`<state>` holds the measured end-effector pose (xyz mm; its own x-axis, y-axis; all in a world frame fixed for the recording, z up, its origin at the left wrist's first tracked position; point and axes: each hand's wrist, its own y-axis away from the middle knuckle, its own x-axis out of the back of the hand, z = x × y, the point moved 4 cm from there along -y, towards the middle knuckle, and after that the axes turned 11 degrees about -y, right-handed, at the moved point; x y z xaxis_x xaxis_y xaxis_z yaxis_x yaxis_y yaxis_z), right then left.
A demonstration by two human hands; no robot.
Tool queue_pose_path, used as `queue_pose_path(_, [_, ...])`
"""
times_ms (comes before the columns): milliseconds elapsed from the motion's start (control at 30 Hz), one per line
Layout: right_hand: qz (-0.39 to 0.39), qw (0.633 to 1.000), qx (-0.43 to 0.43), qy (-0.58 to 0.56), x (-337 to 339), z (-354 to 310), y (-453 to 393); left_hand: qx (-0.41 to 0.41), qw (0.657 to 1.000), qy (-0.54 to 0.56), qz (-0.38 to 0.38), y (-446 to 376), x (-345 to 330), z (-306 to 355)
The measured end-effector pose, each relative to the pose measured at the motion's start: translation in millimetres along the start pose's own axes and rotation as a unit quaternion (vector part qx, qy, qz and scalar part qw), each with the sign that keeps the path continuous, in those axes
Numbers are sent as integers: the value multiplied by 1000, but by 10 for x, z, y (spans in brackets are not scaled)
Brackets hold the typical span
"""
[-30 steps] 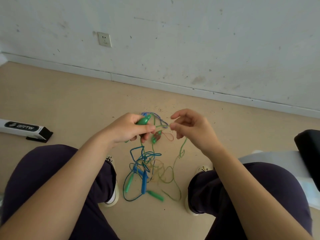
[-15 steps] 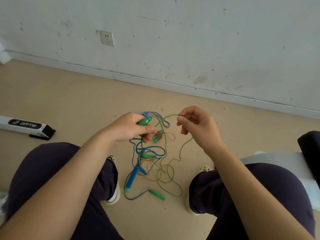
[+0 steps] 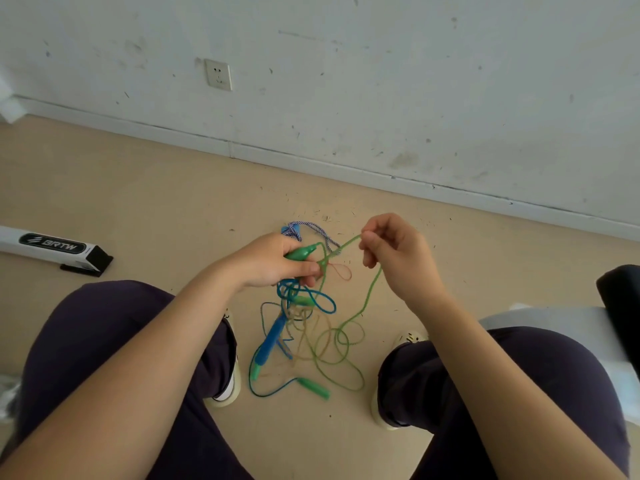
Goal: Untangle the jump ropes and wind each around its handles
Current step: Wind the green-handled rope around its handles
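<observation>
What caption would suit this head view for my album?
Seated person's left hand holds a green handle while the right hand pinches the green rope.

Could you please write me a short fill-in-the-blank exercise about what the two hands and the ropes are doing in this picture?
1. The left hand grips a ____ handle.
2. The right hand pinches the ____ rope.
3. The blue handle hangs in the tangle between the person's ____.
4. On the wall sits a white ____.

Missing words: green; green; knees; socket
</observation>
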<state>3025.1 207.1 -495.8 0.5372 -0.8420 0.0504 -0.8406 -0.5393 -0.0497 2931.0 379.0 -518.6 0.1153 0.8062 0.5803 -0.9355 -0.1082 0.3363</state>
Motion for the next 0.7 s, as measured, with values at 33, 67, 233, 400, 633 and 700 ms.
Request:
queue_pose_path(33, [18, 1000, 1, -8, 36, -1, -14, 8, 1000, -21, 4, -12, 19, -41])
queue_pose_path(67, [29, 1000, 4, -10, 63, 4, -29, 14, 999, -42, 13, -29, 40, -81])
queue_pose_path(233, [-54, 998, -32, 23, 56, 74, -28, -1, 998, -40, 53, -51, 61, -120])
queue_pose_path(400, [-175, 981, -71, 53, -154, 186, 63, -38, 998, 43, 21, -27, -106, 25])
queue_pose_path(633, [-153, 968, -59, 189, -119, 114, 29, -25, 999, 39, -9, 20, -77, 74])
queue_pose_path(700, [-148, 970, -58, 186, -92, 81, 33, -5, 999, 36, -2, 4, -76, 36])
